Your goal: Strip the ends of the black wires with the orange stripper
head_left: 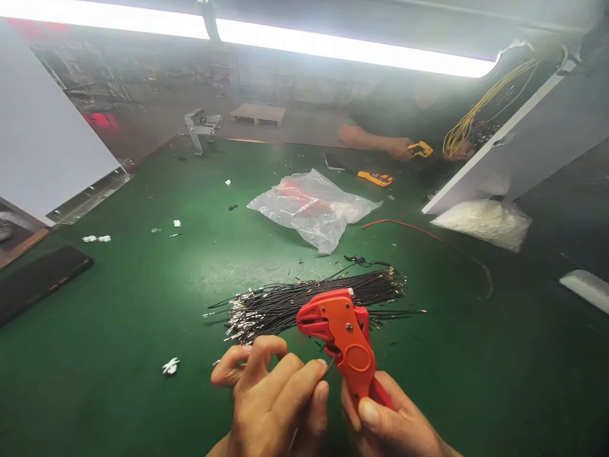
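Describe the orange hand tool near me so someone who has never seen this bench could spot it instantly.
Start at the green table, then find the bundle of black wires near its front edge. Just in front of it, the right hand grips an orange stripping tool, the only bright orange, pistol-shaped thing on this side.

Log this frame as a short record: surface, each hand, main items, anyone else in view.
surface: green table
right hand: grips the orange stripping tool
left hand: fingers pinched beside the tool's head; what they hold is too small to tell
wires: bundle of black wires with metal terminals, behind the tool
other items: clear plastic bag; dark phone
other person: across the table, hand on a yellow tool
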The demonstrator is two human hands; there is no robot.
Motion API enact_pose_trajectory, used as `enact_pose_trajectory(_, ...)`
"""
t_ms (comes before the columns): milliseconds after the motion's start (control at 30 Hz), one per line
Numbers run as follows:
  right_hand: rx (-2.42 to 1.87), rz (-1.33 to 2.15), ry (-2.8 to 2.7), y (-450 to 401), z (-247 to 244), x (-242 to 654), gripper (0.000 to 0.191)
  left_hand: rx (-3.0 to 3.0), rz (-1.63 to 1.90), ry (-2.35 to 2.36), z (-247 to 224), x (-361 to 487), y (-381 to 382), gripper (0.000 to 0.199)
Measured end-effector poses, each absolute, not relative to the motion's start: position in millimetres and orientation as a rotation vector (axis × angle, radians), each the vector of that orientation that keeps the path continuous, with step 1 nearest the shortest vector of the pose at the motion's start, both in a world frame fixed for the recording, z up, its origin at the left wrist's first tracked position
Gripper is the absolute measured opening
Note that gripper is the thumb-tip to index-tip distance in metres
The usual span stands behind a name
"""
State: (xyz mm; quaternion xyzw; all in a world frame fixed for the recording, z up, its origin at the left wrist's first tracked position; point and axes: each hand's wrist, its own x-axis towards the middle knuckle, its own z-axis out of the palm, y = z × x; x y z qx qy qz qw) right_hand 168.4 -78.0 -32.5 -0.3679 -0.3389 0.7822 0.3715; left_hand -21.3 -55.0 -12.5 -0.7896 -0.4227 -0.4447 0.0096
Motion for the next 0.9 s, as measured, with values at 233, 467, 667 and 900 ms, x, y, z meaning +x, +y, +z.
enact_pose_trajectory(233, -0.66, 2.107, -0.888, -80.0, -60.2, 170.9, 0.048, -2.503, -1.458, -1.408, -7.8, -21.6, -51.1, 0.023)
enact_pose_trajectory(467, -0.462, 2.206, -0.871, -75.9, -54.8, 167.7, 0.047, -2.451, -1.663, -1.583, -11.5, -13.3, -53.5, 0.021)
enact_pose_trajectory(667, -0.514, 2.363, -0.738, -74.7, -41.7, 173.1, 0.068, -2.385, -1.774, -1.703, -14.9, -12.8, -54.7, 0.023)
enact_pose_trajectory(900, -0.502, 2.133, -0.636, -76.7, -27.1, 173.1, 0.055, -2.529, -1.825, -1.713, -19.6, -28.6, -45.7, 0.02)
